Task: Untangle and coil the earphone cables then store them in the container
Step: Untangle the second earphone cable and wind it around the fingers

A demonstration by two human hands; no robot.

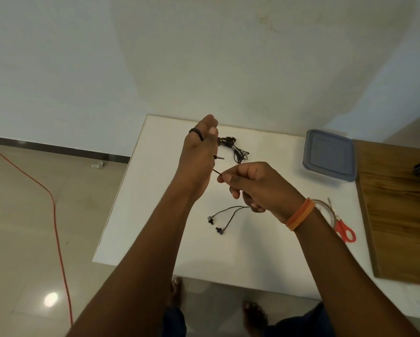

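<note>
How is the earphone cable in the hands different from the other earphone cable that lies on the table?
The held earphone cable is off the table, stretched between the left hand and the right hand; the tangled earphone cable lies untouched on the white table. The held one is partly wound around the left hand, its earbuds hanging; the other is a loose bunch. Both are thin and black.

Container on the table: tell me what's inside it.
Cannot tell. The container sits shut under its grey lid, which hides the inside. Tangled earphones lie outside on the table.
</note>
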